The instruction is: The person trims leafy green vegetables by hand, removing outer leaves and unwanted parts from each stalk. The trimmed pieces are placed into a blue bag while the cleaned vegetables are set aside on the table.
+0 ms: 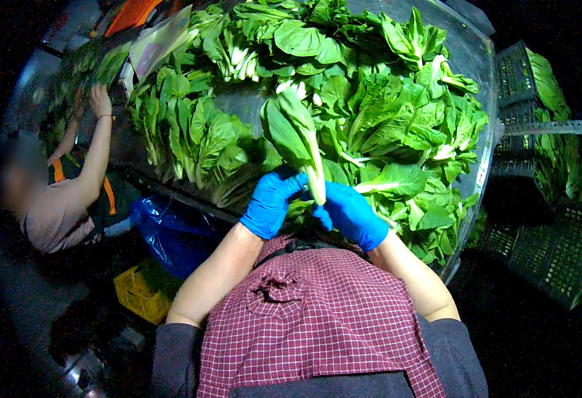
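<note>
Upright in front of my apron is a leafy green head (pixel 293 127) with a thick pale stem, its leaves pointing away from me. My right hand (pixel 353 214), in a blue glove, grips it around the base of the stem. From the other side my left hand (pixel 272 203), gloved in the same blue, has its fingers curled and its thumb against the stem. Whether the left fingers also pinch a leaf is hidden. Loose leafy greens (pixel 395 119) are heaped just beyond and to the right of my hands.
A dark tabletop (pixel 241 102) bears the greens, with bunches (pixel 191 129) lined up at left. Below are a blue plastic bag (pixel 171 234) and a yellow crate (pixel 141 291). Black crates (pixel 514 94) of greens stand right. A co-worker (pixel 64 209) reaches into greens at far left.
</note>
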{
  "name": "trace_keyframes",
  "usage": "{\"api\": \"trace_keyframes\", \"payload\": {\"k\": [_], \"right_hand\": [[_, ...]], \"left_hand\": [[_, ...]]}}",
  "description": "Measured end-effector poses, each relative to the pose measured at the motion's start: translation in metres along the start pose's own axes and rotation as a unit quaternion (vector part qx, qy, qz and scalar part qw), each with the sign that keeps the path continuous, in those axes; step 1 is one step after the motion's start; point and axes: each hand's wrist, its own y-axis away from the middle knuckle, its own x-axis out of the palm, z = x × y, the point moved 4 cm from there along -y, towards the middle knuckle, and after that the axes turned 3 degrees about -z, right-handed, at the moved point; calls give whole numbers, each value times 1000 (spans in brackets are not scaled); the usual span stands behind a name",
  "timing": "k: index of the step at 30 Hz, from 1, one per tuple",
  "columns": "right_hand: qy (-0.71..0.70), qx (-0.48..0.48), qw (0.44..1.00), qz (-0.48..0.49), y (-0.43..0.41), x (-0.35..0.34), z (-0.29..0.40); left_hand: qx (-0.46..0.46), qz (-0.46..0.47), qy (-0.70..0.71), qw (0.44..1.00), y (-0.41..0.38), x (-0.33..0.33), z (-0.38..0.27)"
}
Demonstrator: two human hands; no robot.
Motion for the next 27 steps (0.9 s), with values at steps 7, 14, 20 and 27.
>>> {"api": "trace_keyframes", "payload": {"k": [7,14,20,27], "right_hand": [[136,-219,945,-200,-15,-50,22],[52,-210,952,-215,-50,-84,22],[75,-226,933,-271,-66,-101,13],[41,-158,957,-240,-64,-98,33]], "left_hand": [[33,3,63,997,-16,-16,-1],[-51,51,69,995,-70,21,15],[-46,42,22,998,-134,40,48],[-26,-1,-132,991,-137,55,42]]}}
